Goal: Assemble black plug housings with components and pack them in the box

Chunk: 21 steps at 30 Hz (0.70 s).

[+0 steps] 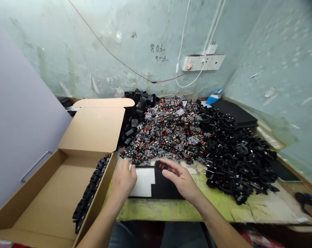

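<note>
My right hand (181, 179) grips a small black plastic housing (161, 165) with two red slots between thumb and fingers, above a flat black board. My left hand (124, 178) is beside the board's left end, near the front of a heap of small circuit boards (175, 129). Its fingers are curled and partly hidden behind the hand, so whether it holds anything does not show. The flat black board (167, 187) lies on the table under both hands, with a white area (141, 182) on its left part.
An open cardboard box (46, 193) stands at left, a row of black housings (90, 191) along its right wall. Black parts are heaped at right (238, 158) and behind (142, 103). Black sheets (235, 112), a phone (284, 171) and scissors-like handles (307, 199) lie farther right.
</note>
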### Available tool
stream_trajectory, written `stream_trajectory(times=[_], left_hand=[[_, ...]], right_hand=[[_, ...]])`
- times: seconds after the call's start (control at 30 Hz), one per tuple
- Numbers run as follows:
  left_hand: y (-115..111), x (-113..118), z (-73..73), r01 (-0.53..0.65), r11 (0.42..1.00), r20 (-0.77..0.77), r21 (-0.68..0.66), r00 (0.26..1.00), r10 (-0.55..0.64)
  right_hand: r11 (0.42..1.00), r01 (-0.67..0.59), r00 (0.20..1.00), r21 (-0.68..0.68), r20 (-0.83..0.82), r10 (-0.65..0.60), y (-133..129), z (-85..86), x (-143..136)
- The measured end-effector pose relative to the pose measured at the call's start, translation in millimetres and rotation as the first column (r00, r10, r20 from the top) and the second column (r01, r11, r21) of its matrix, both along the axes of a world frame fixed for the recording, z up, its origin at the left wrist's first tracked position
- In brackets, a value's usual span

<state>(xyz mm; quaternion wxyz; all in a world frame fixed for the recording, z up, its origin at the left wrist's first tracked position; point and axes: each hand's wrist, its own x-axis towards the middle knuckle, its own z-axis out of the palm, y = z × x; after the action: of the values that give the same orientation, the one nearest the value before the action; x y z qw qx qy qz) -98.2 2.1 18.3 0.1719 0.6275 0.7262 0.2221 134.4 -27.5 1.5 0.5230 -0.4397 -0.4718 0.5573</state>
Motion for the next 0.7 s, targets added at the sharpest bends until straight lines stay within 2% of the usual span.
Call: stream_trajectory(times=[0.07, 0.13, 0.23, 0.33, 0.4, 0.47, 0.5, 0.57, 0.63, 0.7], left_hand=[[-1, -13, -2.7, -0.023, 0.995, -0.274, -0.1, 0.962, -0.006], [-3, -21, -6.6, -0.037, 0.975, -0.391, -0.218, 0.919, -0.053], [-4, -26, -12.5, -0.028, 0.958, -0.409, -0.285, 0.907, -0.095], [-3, -27, -11.5, -0.068, 0.976, -0.384, -0.206, 0.923, -0.017], [-6, -23, -4.6, -0.07, 0.994, -0.262, -0.087, 0.964, 0.045], [-12, -13, 5.4, 0.013, 1.0, 0.013, -0.012, 1.0, -0.013], [-18, -5, 10.4, 0.085, 0.996, 0.181, -0.001, 0.98, -0.083], [-29, 12, 18.2, 0.229, 0.973, 0.464, -0.008, 0.863, -0.199], [-40, 29, 21.6, 0.3, 0.954, 0.584, 0.004, 0.773, -0.246], [-47, 42, 21.5, 0.321, 0.947, 0.628, 0.021, 0.733, -0.262]], right_hand=[[0.999, -0.017, 1.0, -0.032, -0.019, 0.016, 1, 1.3, 1], [0.997, -0.029, 0.998, -0.071, -0.059, 0.025, 1, 2.6, 1], [0.994, -0.035, 0.99, -0.1, -0.137, 0.021, 2, 4.5, 1], [0.993, -0.014, 0.983, -0.113, -0.184, -0.007, 3, 4.6, 0], [0.993, 0.007, 0.979, -0.121, -0.203, -0.032, 5, 3.4, 0], [0.992, 0.018, 0.975, -0.127, -0.218, -0.045, 6, 2.1, -1], [0.991, 0.019, 0.973, -0.131, -0.225, -0.048, 7, 1.8, -1], [0.99, 0.016, 0.97, -0.139, -0.238, -0.049, 8, 2.3, -2], [0.99, 0.006, 0.966, -0.144, -0.254, -0.043, 7, 4.3, -3], [0.99, -0.004, 0.964, -0.14, -0.265, -0.034, 6, 6.9, -4]])
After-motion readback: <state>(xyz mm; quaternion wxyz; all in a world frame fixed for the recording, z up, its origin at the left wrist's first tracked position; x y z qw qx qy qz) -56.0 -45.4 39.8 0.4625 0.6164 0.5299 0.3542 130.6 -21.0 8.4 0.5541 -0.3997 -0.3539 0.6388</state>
